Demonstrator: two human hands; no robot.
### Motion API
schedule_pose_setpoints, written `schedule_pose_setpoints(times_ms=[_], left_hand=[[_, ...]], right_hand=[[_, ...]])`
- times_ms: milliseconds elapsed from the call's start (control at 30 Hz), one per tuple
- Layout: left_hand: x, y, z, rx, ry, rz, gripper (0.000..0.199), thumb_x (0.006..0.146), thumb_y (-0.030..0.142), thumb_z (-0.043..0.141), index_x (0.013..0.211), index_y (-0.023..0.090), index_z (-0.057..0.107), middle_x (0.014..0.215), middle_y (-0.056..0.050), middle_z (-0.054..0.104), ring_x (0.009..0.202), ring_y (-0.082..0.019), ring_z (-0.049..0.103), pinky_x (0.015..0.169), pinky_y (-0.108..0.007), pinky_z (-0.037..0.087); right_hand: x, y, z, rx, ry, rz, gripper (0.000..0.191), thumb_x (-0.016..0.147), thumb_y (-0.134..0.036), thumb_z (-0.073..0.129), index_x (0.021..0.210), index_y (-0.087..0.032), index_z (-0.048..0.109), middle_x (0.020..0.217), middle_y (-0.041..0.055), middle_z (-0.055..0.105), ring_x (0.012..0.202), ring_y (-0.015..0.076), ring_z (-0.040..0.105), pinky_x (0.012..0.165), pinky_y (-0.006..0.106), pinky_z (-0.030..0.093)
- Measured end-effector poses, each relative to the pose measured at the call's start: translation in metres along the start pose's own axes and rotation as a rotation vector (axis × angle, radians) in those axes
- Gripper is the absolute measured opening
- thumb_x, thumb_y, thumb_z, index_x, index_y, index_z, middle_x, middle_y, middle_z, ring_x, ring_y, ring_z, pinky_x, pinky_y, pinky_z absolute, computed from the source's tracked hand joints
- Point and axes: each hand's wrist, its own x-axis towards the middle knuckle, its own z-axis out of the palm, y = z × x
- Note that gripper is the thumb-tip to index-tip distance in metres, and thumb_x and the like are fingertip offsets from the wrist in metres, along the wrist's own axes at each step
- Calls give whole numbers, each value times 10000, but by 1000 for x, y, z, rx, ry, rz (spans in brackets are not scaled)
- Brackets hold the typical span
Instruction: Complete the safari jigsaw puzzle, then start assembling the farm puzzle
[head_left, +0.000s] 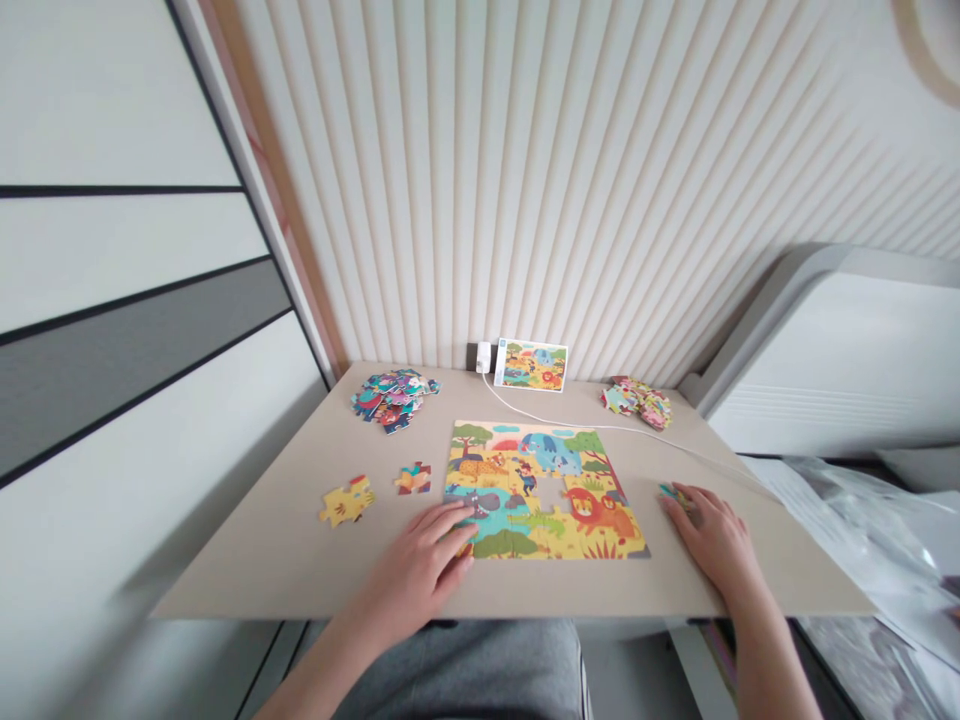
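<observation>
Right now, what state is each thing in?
Puzzle: mostly assembled, gap right of centre
Left hand: resting on puzzle's lower left
Right hand: fingers over a small piece, grip unclear
Picture card: propped upright
Charger: plugged in
Cable: slack
Left pile: loose, heaped
Right pile: loose, heaped
Plastic wrap: crumpled

Bare left hand (pixel 429 560), bare right hand (pixel 718 540), uncovered forearms (pixel 341 645), faded grey trousers (pixel 499 670), seam (pixel 580 665) along one edge
</observation>
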Motion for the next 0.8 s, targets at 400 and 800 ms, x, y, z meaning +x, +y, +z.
schedule_pose_setpoints(times_ms=[400, 800], left_hand=[[-3, 2, 2, 2, 39, -39, 341, 1014, 243, 545, 1337, 252, 654, 1451, -46, 617, 1380, -258, 538, 1160, -468, 501], [-3, 1, 3, 15, 24, -37, 343, 1023, 252, 534, 1345, 247, 650, 1455, -51, 611, 1389, -254, 531, 1164, -462, 503]], right_hand=[[-4, -1, -9, 158, 96, 6, 279, 888, -345, 473, 912, -226, 724, 971, 70, 753, 827, 234, 679, 804, 344, 490], [-5, -10, -14, 187, -14, 33, 261, 846, -350, 483, 835, -234, 716, 886, 55, 771, 779, 236, 697, 775, 322, 490]])
